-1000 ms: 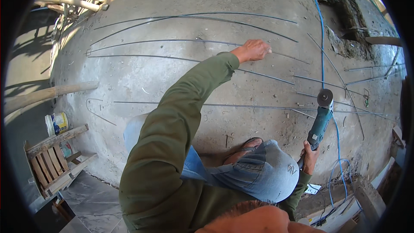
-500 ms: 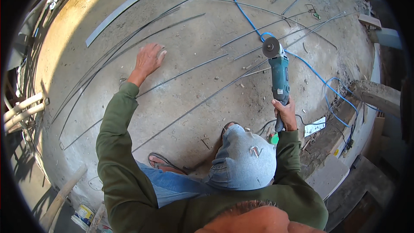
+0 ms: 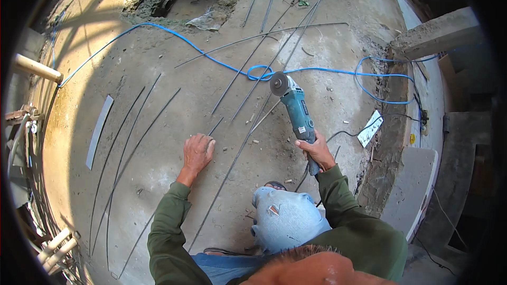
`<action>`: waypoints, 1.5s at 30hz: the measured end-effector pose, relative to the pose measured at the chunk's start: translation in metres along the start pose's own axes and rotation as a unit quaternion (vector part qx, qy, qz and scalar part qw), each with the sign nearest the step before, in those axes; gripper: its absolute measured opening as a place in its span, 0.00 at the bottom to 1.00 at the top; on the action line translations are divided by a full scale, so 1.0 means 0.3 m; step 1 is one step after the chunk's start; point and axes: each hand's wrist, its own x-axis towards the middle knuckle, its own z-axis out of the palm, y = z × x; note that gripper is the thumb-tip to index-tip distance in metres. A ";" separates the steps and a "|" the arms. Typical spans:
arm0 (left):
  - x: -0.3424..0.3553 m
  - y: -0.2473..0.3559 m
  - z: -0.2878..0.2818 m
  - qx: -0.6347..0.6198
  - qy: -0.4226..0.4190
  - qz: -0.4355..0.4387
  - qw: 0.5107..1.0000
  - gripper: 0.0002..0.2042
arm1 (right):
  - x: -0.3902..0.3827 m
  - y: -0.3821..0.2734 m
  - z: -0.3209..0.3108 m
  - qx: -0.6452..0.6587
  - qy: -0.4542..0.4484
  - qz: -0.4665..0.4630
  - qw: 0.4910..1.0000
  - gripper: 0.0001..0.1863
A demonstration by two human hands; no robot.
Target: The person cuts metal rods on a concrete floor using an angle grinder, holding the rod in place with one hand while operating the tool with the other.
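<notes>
My right hand [image 3: 319,150] is wrapped round the rear handle of a teal angle grinder [image 3: 299,111]. Its grey disc [image 3: 279,83] points away from me, off the ground. Whether the disc spins cannot be told. At the left, my left hand [image 3: 197,153] is down at ground level, its fingers curled over a thin steel rod [image 3: 137,248]. A short end of that rod sticks out beyond the knuckles, and the fingertips are partly hidden. Close to the right of this hand, a longer steel rod [image 3: 228,178] lies slantwise on the concrete.
More thin rods [image 3: 124,169] and a flat grey strip [image 3: 99,133] lie on the left. A blue cable [image 3: 338,70] crosses the ground with a loop beyond the grinder. Farther off is a pit [image 3: 193,1]. A concrete slab [image 3: 409,184] stands at the right.
My left hand has come down onto a rod. The view has turned and shifted, bringing the pit into sight. The grinder stays in my right hand and now tilts more to the left.
</notes>
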 end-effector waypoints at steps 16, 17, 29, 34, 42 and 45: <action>0.373 0.153 0.266 0.093 -0.005 -0.071 0.993 0.10 | -0.009 0.083 -0.090 0.160 0.127 0.045 0.978 0.21; 0.413 0.158 0.297 0.113 -0.032 -0.083 0.990 0.11 | -0.006 0.085 -0.103 0.159 0.133 0.042 0.977 0.21; 0.537 0.159 0.465 0.166 -0.124 -0.141 0.968 0.12 | -0.025 0.087 -0.122 0.196 0.133 0.066 0.969 0.23; 0.553 0.164 0.436 0.163 -0.159 -0.120 0.966 0.12 | -0.027 0.084 -0.120 0.189 0.138 0.056 0.971 0.23; 0.544 0.143 0.336 0.167 -0.184 -0.104 0.963 0.11 | -0.043 0.071 -0.112 0.175 0.138 0.042 0.974 0.23; 0.439 0.058 0.306 0.161 -0.194 -0.096 0.963 0.11 | -0.043 0.059 -0.097 0.168 0.128 0.049 0.976 0.23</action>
